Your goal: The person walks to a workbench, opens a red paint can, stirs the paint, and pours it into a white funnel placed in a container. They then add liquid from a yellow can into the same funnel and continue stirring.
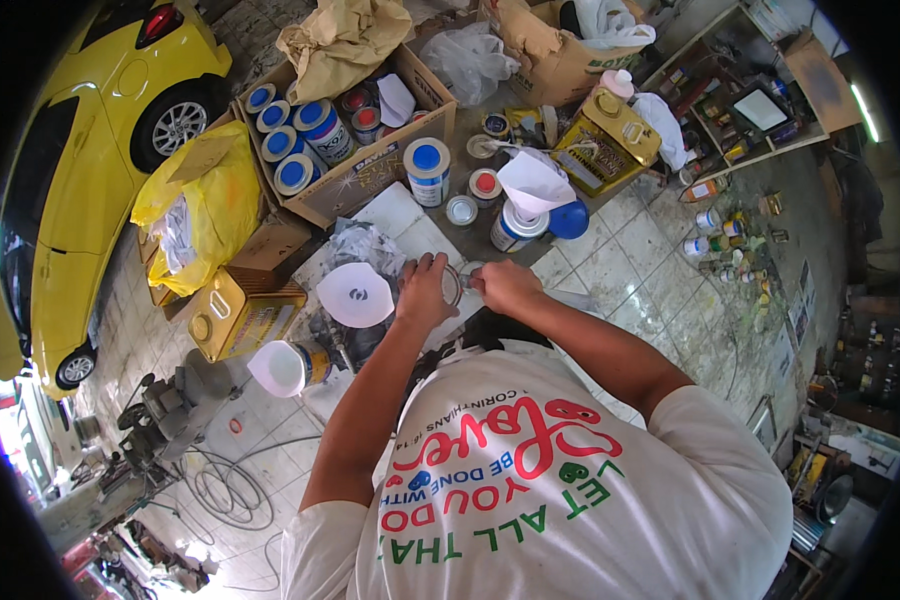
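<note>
My left hand (425,290) is wrapped round a small open metal can (452,285) on the worktop's white sheet (400,215). My right hand (505,288) is closed at the can's right side, its fingertips on a small pale item (473,270) that I cannot make out. Left of my hands are a white paper funnel (355,293), crumpled clear plastic (370,243) and a metal tool (335,348), perhaps a spray gun. Beyond them stand a blue-lidded can (428,180), a red-lidded can (484,187) and a can with white paper (520,225) over it.
Around the worktop are a cardboard box of cans (300,200), two yellow metal tins (260,295) (610,135), a yellow bag (205,230) and a paper-topped can (290,368). A yellow car (100,180) is at left, hoses (230,480) on the floor, shelving (730,90) at back right.
</note>
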Demonstrator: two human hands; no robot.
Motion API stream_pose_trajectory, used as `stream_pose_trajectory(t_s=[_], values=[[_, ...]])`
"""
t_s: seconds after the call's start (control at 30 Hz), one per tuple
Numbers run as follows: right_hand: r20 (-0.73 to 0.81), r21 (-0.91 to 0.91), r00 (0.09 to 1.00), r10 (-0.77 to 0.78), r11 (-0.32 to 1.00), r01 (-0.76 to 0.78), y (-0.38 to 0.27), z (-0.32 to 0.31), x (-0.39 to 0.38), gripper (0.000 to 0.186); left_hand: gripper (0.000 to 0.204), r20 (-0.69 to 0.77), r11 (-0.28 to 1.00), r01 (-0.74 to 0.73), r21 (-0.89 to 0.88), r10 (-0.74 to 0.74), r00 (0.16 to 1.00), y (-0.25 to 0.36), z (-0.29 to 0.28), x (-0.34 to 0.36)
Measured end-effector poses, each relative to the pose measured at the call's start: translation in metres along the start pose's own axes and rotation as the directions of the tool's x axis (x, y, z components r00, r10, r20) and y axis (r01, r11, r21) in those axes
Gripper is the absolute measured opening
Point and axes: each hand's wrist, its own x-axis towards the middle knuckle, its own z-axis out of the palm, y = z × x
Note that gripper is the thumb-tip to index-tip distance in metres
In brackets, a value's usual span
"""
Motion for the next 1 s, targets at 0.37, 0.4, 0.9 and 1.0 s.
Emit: stream_pose_trajectory(t_s=[0.37, 0.4, 0.9, 1.0], values=[[0.024, 0.209, 1.0, 0.02, 0.978, -0.025, 0.036, 0.036, 0.016, 0.028, 0.086, -0.196, 0.877, -0.011, -0.481, -0.095, 0.976, 0.006, -0.05, -0.001], [-0.03, 0.255, 0.999, -0.014, 0.967, 0.021, 0.042, 0.05, 0.02, 0.027, 0.081, -0.199, 0.82, 0.023, -0.573, -0.166, 0.966, -0.004, -0.063, 0.008], [-0.236, 0.636, 0.971, -0.048, 0.747, 0.192, 0.052, -0.008, -0.032, 0.025, 0.044, -0.522, 0.564, -0.163, -0.809, -0.565, 0.639, -0.051, -0.109, 0.028], [-0.568, 0.417, 0.813, -0.129, 0.807, 0.419, 0.03, -0.041, -0.068, 0.032, 0.036, -0.501, 0.598, -0.26, -0.758, -0.278, 0.82, -0.005, -0.109, -0.052]])
